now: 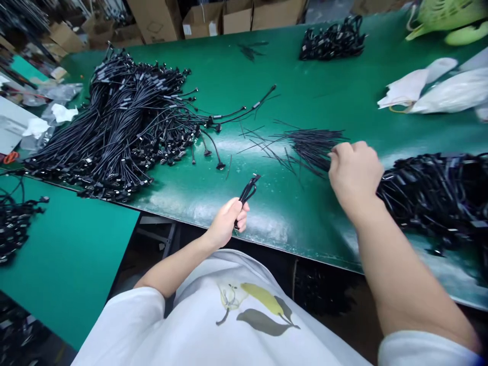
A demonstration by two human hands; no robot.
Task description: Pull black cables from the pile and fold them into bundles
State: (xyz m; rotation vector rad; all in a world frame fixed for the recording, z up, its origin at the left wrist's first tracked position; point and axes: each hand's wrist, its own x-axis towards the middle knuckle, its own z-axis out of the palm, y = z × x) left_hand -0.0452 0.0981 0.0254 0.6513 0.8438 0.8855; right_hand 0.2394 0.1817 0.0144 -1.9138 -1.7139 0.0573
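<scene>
My left hand (225, 222) is closed around a folded black cable (248, 191), whose loop and connector end stick up above the fingers near the table's front edge. My right hand (355, 170) reaches over the table with its fingers pinched at the right end of a loose pile of thin black wire ties (310, 144). What sits between those fingertips is hidden. Several ties lie scattered to the left of that pile. A large heap of black cables (125, 112) with small connectors covers the left of the table.
Bundled black cables (438, 195) lie close to the right forearm. Another bundle (332, 39) is at the back. White plastic wrapping (446, 91) and a light green basket (450, 18) are at the far right. Cardboard boxes (238, 18) stand behind the green table (213, 63).
</scene>
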